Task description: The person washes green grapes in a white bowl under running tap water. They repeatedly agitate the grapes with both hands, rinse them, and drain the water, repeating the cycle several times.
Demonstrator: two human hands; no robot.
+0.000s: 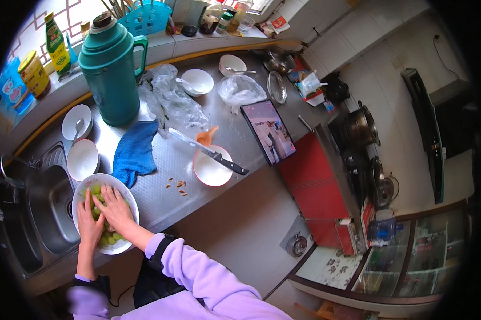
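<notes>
A large white bowl with a floral pattern inside stands at the sink's edge, holding green grapes. Both hands are inside its rim, laid over the fruit. My left hand lies along the left side, thumb apart from the fingers. Flat across the middle is my right hand, its fingers spread and partly overlapping the left hand's side. Neither hand visibly grips a grape, though what lies beneath the palms is hidden. A white bowl and a blue cloth lie just beyond.
The steel sink basin is at left. A knife rests across a red-rimmed bowl, beside an orange scoop. A tablet leans at the counter's edge. Behind stand a green thermos and a plastic bag.
</notes>
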